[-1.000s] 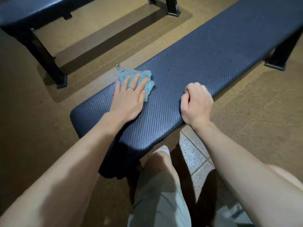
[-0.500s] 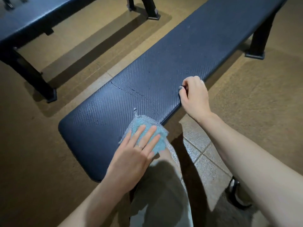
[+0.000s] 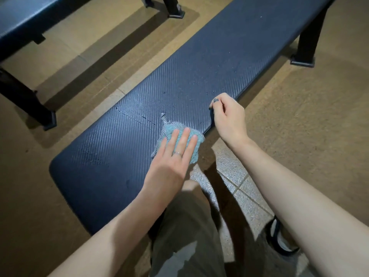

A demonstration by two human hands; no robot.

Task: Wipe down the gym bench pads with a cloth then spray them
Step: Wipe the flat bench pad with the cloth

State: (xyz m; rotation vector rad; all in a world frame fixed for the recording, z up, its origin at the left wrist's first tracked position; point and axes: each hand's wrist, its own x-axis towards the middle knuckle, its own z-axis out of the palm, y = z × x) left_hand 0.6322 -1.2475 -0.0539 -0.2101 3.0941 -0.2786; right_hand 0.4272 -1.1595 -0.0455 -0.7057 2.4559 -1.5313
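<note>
Left hand (image 3: 169, 156) wipes the pad (image 3: 199, 76) with a cloth (image 3: 175, 134); right hand (image 3: 227, 116) grips the pad's near edge.

The pad's long axis runs diagonally, from its rounded end at lower left up to the upper right, where it is cut off by the frame. The left hand lies flat with straight fingers pressing the teal cloth against the pad at its near edge; much of the cloth is hidden under the fingers, and one corner sticks up toward the far side. The right hand's fingers curl over the edge just right of the cloth, their tips hidden below the pad. A stitched seam (image 3: 133, 116) crosses the pad beside the cloth. A second bench (image 3: 24, 19) at upper left is cut off. A shoe (image 3: 279, 238) shows partly behind the right forearm.
</note>
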